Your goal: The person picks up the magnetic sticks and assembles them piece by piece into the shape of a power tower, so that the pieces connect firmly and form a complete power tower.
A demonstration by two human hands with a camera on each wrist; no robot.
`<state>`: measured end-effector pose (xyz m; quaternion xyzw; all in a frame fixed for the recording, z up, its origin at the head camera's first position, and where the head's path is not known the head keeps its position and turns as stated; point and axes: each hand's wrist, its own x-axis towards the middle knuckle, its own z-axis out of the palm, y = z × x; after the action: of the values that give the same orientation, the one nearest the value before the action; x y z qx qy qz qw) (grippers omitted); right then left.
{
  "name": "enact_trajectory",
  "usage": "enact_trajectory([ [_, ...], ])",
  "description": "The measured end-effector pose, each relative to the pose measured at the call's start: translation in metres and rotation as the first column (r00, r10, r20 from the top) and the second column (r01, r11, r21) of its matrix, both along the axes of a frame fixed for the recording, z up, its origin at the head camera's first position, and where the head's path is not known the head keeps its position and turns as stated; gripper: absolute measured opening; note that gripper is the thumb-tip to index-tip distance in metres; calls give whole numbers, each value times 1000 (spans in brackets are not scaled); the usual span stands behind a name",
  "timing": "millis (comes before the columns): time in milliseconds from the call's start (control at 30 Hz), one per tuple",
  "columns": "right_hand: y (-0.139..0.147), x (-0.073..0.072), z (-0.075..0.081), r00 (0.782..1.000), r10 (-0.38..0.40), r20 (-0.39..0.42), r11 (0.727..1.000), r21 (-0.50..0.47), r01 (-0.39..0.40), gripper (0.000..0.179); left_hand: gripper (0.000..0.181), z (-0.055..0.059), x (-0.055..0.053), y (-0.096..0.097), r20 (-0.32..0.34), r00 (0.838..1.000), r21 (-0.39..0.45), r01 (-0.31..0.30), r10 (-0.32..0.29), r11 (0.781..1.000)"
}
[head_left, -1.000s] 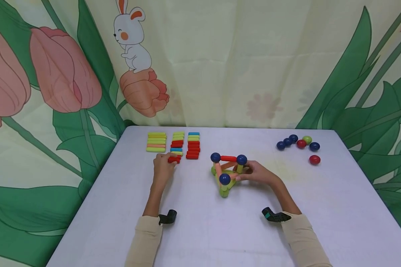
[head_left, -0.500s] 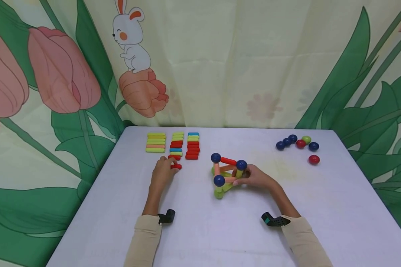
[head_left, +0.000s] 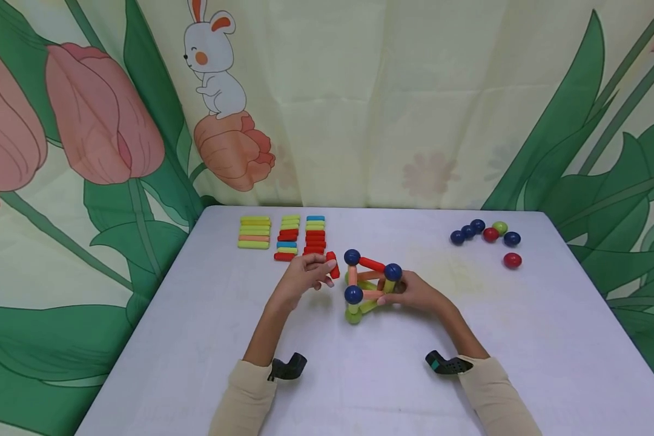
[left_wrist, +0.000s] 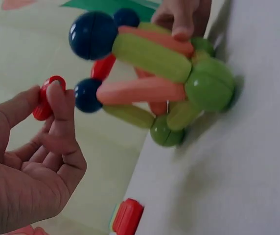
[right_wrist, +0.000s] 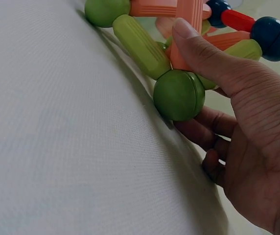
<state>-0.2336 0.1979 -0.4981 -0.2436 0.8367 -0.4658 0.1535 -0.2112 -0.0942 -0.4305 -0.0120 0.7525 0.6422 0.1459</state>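
A ball-and-rod frame (head_left: 372, 295) stands mid-table, with green balls below, blue balls above, and orange, yellow-green and red rods joining them. My right hand (head_left: 416, 292) grips its right side. In the right wrist view, the thumb lies on an orange rod (right_wrist: 189, 41) next to a green ball (right_wrist: 179, 95), and the other fingers pass behind the frame. Between thumb and fingers, my left hand (head_left: 300, 281) pinches a loose red rod (head_left: 333, 265), just left of the frame. The left wrist view shows this red rod (left_wrist: 43, 105) close to a blue ball (left_wrist: 87, 95), apart from it.
Rows of yellow-green, red, blue and orange rods (head_left: 254, 233) lie at the back left. Loose blue, red and green balls (head_left: 478, 227) sit at the back right, with a red ball (head_left: 512, 261) nearer. A printed curtain (head_left: 392, 109) hangs behind the white table (head_left: 196, 363).
My left hand took a red rod from the near end of the rod rows and carried it right, to the frame. The frame turned slightly in my right hand.
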Motion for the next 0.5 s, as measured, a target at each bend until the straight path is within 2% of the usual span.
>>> enact_trajectory([
  [100,-2,1,0,1000,-15,20,1000,10,14,36,34,4,6,11,8,1000,28,-12,11,1000],
  [233,-2,1,0,998,-39,39,999,32,38,41,35,3,11,20,5,1000,-21,17,-17,1000],
  [367,-2,1,-1,999,-37,31,999,36,36,39,35,0,12,24,7,998,-61,61,-60,996],
  [500,-1,1,-1,1000,-17,7,1000,12,17,36,35,-2,10,27,8,998,-69,70,-70,995],
])
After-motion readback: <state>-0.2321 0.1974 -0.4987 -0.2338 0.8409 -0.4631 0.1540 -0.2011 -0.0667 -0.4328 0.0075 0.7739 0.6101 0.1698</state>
